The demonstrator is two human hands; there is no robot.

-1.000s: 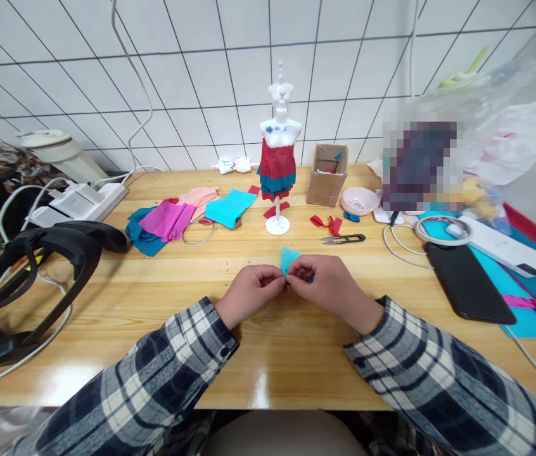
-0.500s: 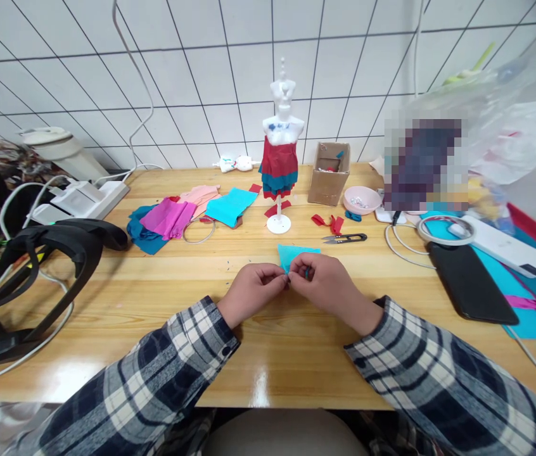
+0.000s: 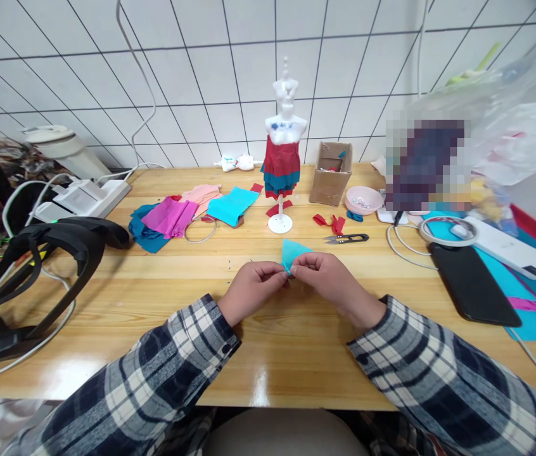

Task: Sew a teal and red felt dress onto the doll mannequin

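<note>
A small piece of light blue crepe paper is pinched between both hands over the middle of the table. My left hand grips its lower end with thumb and forefinger. My right hand pinches the same end from the other side, the fingertips of both hands nearly touching. The paper's upper part fans out beyond the fingers; its gathered lower end is mostly hidden. Past the hands stands a white mini mannequin in a layered red and teal skirt. Thread snips lie right of the paper.
Coloured paper pieces lie back left, near a power strip and a black headset frame. Red scraps, a cardboard box and a pink bowl stand back right. A black phone lies at the right.
The light blue paper's free part has narrowed from a wide flap into a pointed fan. My right fingers have shifted slightly, and both hands stay close together in the same place.
</note>
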